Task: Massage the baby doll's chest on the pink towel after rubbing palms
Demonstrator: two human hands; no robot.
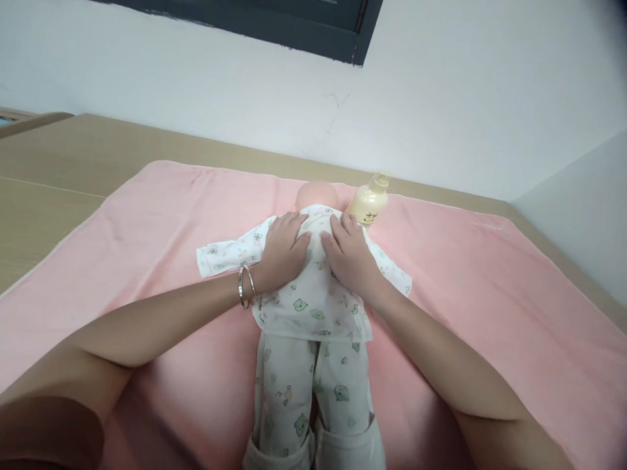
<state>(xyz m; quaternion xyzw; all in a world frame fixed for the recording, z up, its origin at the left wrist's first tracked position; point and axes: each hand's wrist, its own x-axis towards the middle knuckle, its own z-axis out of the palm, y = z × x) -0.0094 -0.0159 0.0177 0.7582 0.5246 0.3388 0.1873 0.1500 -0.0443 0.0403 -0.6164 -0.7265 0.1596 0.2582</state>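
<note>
A baby doll (317,194) lies on the pink blanket, its head toward the wall and only the smooth back or crown of the head showing. It wears a white printed shirt (316,307) and matching trousers (289,385) with rolled cuffs. My left hand (285,247) rests flat on the upper left of the shirt, fingers stretched toward the doll's head. Opposite it, my right hand (353,253) lies on the upper right, fingers spread. The thumbs point toward each other with a small gap between them. Neither hand grips anything.
A pale yellow pump bottle (368,201) stands just beyond my right hand, beside the doll's head. Under the doll spreads a pink blanket (465,287) with some creases. It covers a wooden surface (98,150) that meets a white wall (245,98). A dark frame (313,32) hangs above.
</note>
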